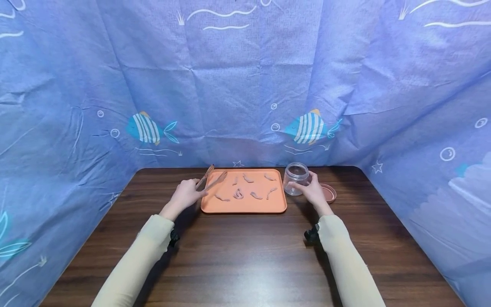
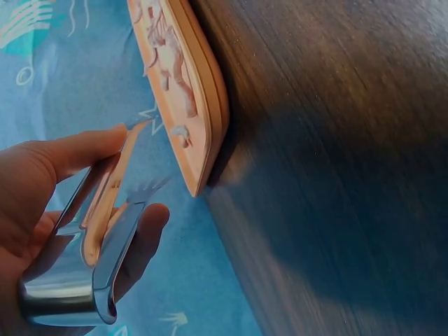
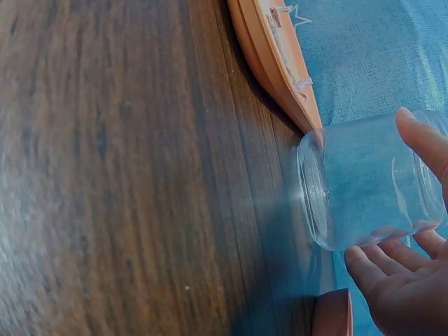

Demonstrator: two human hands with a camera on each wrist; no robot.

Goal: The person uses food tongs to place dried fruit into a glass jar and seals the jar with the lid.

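Observation:
My left hand (image 1: 186, 194) grips metal tongs (image 2: 66, 273), thumb on one arm and fingers on the other. The tongs' arms stand apart, their tips over the left part of an orange tray (image 1: 245, 208). Several thin, wrinkled pinkish-brown strips (image 1: 238, 194) lie spread on that tray. At the tray's right side, a clear jar (image 3: 371, 182) stands upright without its lid. Around its side curl the thumb and fingers of my right hand (image 1: 315, 192). Inside the jar, nothing shows through the clear wall.
A reddish-brown round lid (image 1: 329, 193) lies on the table to the right of the jar, beside my right hand. The dark wooden table (image 1: 245, 251) reaches back to a blue curtain (image 1: 238, 85) with fish prints, which also hangs along both sides.

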